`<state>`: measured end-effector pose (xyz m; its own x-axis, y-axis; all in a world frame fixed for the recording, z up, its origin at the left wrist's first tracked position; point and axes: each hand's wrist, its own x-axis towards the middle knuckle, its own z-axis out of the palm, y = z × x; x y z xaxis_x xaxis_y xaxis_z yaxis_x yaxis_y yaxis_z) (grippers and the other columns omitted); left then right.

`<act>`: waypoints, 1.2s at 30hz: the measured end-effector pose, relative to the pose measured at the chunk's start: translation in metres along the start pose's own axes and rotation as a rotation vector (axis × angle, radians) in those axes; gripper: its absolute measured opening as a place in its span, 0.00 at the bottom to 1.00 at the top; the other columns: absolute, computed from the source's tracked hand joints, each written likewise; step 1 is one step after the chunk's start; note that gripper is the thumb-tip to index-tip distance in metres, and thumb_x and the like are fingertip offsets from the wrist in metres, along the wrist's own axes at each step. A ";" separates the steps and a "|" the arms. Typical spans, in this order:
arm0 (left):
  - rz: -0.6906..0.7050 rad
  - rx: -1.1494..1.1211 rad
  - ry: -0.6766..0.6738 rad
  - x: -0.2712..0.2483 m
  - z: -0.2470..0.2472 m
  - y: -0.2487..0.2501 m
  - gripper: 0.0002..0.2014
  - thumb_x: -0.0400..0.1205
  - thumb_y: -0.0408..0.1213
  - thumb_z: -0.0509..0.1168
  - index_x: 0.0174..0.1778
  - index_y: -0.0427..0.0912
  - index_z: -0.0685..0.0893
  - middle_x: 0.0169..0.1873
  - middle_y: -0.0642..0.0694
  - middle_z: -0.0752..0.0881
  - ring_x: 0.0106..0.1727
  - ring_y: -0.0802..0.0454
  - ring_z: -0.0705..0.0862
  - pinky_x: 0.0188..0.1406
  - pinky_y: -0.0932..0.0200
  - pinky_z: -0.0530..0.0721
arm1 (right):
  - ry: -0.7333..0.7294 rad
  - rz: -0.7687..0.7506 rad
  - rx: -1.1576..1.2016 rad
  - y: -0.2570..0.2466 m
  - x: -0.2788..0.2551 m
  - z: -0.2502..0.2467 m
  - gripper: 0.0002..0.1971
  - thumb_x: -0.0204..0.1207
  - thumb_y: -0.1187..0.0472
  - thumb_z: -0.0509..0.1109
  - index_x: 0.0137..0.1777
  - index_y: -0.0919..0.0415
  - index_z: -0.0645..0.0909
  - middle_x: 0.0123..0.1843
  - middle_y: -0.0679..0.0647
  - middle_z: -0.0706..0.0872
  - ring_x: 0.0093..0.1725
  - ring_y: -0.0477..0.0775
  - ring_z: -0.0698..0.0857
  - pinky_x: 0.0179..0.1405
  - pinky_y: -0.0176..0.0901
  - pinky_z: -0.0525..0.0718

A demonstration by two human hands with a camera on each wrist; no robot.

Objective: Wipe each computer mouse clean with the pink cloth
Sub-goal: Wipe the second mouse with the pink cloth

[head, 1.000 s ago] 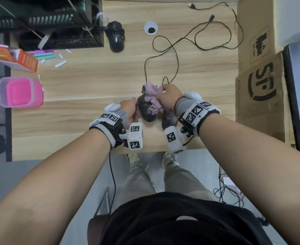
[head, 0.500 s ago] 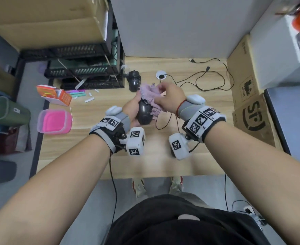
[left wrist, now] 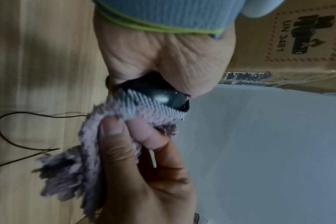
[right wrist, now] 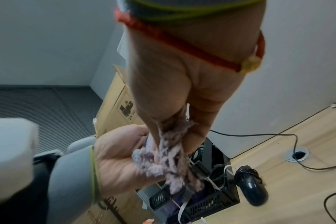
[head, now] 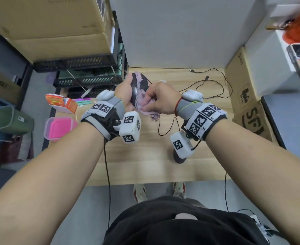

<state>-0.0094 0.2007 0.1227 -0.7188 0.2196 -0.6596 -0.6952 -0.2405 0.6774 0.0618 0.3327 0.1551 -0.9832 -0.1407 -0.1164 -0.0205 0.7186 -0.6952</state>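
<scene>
My left hand (head: pixel 126 92) grips a glossy black wired mouse (head: pixel 139 85), held up above the wooden desk (head: pixel 145 161). My right hand (head: pixel 146 104) pinches the pink cloth (head: pixel 148 113) and presses it against the mouse's side. In the left wrist view the cloth (left wrist: pixel 109 136) drapes over the mouse (left wrist: pixel 159 92) under my right fingers (left wrist: pixel 113 133). In the right wrist view the cloth (right wrist: pixel 169 159) hides the held mouse. A second dark mouse (head: pixel 178 159) lies on the desk below my right wrist. A third black mouse (right wrist: pixel 251 186) with its cable wound round it lies beside the black crates.
Black crates (head: pixel 85 82) under cardboard boxes stand at the back left. An orange carton (head: pixel 62 103) and a pink lidded tub (head: pixel 60 127) sit at the desk's left edge. Loose black cables (head: pixel 207 89) trail across the back. Cardboard boxes (head: pixel 248 106) line the right side.
Both hands rose from the desk's near edge with the mouse and cloth, moving up and away. The cloth slid from the mouse's top toward its near side. The head view tilted up.
</scene>
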 end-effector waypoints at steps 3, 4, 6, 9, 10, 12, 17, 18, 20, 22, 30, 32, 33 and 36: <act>0.015 0.005 0.008 -0.001 -0.001 0.009 0.29 0.87 0.59 0.57 0.67 0.36 0.83 0.55 0.35 0.90 0.49 0.38 0.92 0.49 0.37 0.90 | 0.122 0.065 0.128 0.007 0.002 -0.006 0.10 0.62 0.61 0.81 0.39 0.46 0.86 0.33 0.43 0.83 0.29 0.39 0.77 0.34 0.37 0.78; -0.005 0.034 -0.022 -0.003 -0.001 0.010 0.30 0.86 0.60 0.56 0.71 0.38 0.82 0.61 0.35 0.89 0.56 0.36 0.91 0.50 0.36 0.89 | 0.182 0.081 0.177 0.006 0.005 -0.008 0.12 0.63 0.62 0.80 0.40 0.45 0.82 0.34 0.43 0.82 0.28 0.38 0.77 0.33 0.36 0.77; -0.036 0.124 -0.108 -0.011 0.001 0.007 0.32 0.86 0.64 0.50 0.73 0.43 0.80 0.64 0.38 0.88 0.59 0.38 0.90 0.47 0.42 0.89 | 0.277 0.114 0.255 0.003 0.010 -0.013 0.12 0.67 0.59 0.79 0.46 0.47 0.81 0.38 0.45 0.82 0.29 0.37 0.76 0.33 0.34 0.77; -0.002 0.172 -0.125 -0.015 0.006 0.002 0.33 0.87 0.64 0.50 0.72 0.41 0.82 0.57 0.39 0.90 0.40 0.42 0.91 0.38 0.47 0.88 | 0.338 0.142 0.248 -0.004 0.013 -0.020 0.05 0.72 0.57 0.78 0.44 0.51 0.84 0.35 0.39 0.82 0.26 0.30 0.76 0.30 0.23 0.71; 0.007 0.153 -0.123 -0.013 0.006 0.001 0.33 0.87 0.63 0.51 0.71 0.40 0.82 0.58 0.37 0.89 0.40 0.41 0.91 0.38 0.46 0.88 | 0.334 0.135 0.230 -0.007 0.012 -0.021 0.04 0.72 0.57 0.78 0.42 0.50 0.84 0.34 0.37 0.81 0.27 0.30 0.77 0.31 0.23 0.71; 0.010 0.106 -0.119 -0.012 0.008 0.005 0.33 0.87 0.63 0.52 0.68 0.35 0.82 0.57 0.32 0.90 0.44 0.36 0.92 0.39 0.41 0.89 | 0.289 0.066 0.208 -0.010 0.010 -0.021 0.08 0.68 0.57 0.80 0.35 0.47 0.83 0.34 0.37 0.81 0.33 0.35 0.79 0.36 0.27 0.75; -0.033 -0.095 -0.094 -0.014 0.008 0.012 0.28 0.88 0.59 0.53 0.49 0.33 0.78 0.37 0.35 0.85 0.31 0.40 0.89 0.32 0.40 0.89 | 0.092 -0.041 0.040 -0.028 0.009 -0.019 0.08 0.63 0.57 0.83 0.33 0.49 0.86 0.37 0.41 0.78 0.41 0.47 0.80 0.45 0.41 0.77; -0.033 -0.075 -0.094 -0.013 0.007 0.011 0.29 0.89 0.59 0.52 0.53 0.33 0.79 0.41 0.34 0.86 0.34 0.39 0.90 0.34 0.39 0.90 | 0.097 -0.039 0.035 -0.028 0.010 -0.021 0.08 0.64 0.57 0.83 0.32 0.48 0.85 0.37 0.42 0.80 0.41 0.47 0.81 0.46 0.43 0.79; -0.016 -0.045 -0.129 -0.015 0.007 0.009 0.31 0.90 0.59 0.48 0.64 0.34 0.81 0.53 0.33 0.89 0.42 0.38 0.92 0.37 0.41 0.91 | 0.197 0.011 0.071 -0.023 0.013 -0.026 0.08 0.66 0.56 0.81 0.32 0.46 0.83 0.34 0.41 0.83 0.38 0.47 0.83 0.44 0.43 0.81; -0.009 -0.019 -0.145 -0.022 0.011 0.006 0.32 0.90 0.58 0.44 0.74 0.36 0.77 0.59 0.35 0.88 0.42 0.40 0.93 0.34 0.46 0.90 | 0.310 0.085 0.112 -0.016 0.016 -0.029 0.07 0.68 0.54 0.80 0.33 0.48 0.84 0.30 0.39 0.82 0.33 0.41 0.80 0.40 0.40 0.80; 0.153 0.244 0.186 -0.007 -0.004 0.024 0.25 0.86 0.56 0.56 0.60 0.37 0.85 0.55 0.43 0.90 0.54 0.44 0.89 0.67 0.43 0.83 | 0.078 -0.055 0.075 -0.021 0.004 -0.007 0.06 0.63 0.60 0.84 0.34 0.57 0.90 0.31 0.40 0.84 0.28 0.29 0.78 0.32 0.26 0.72; 0.109 0.149 0.105 0.003 -0.009 0.021 0.28 0.86 0.57 0.57 0.68 0.35 0.81 0.64 0.39 0.86 0.58 0.44 0.89 0.68 0.41 0.82 | 0.109 -0.018 0.142 -0.017 0.005 -0.011 0.05 0.64 0.60 0.84 0.34 0.55 0.89 0.30 0.39 0.83 0.26 0.29 0.78 0.31 0.23 0.72; 0.065 0.048 0.047 0.009 -0.009 0.016 0.30 0.85 0.57 0.57 0.71 0.34 0.78 0.67 0.34 0.85 0.60 0.37 0.89 0.66 0.33 0.82 | 0.151 0.009 0.184 -0.014 0.007 -0.015 0.06 0.65 0.61 0.83 0.34 0.54 0.88 0.29 0.39 0.83 0.25 0.31 0.77 0.30 0.24 0.72; 0.008 -0.078 -0.079 0.008 -0.003 0.006 0.32 0.85 0.57 0.54 0.75 0.34 0.75 0.67 0.28 0.83 0.65 0.28 0.85 0.61 0.27 0.83 | 0.299 0.085 0.223 -0.007 0.015 -0.026 0.09 0.70 0.58 0.80 0.33 0.50 0.83 0.28 0.38 0.81 0.25 0.34 0.75 0.31 0.30 0.72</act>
<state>-0.0189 0.1984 0.1204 -0.7248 0.2910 -0.6245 -0.6889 -0.3148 0.6529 0.0423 0.3428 0.1766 -0.9899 0.1418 0.0090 0.0710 0.5487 -0.8330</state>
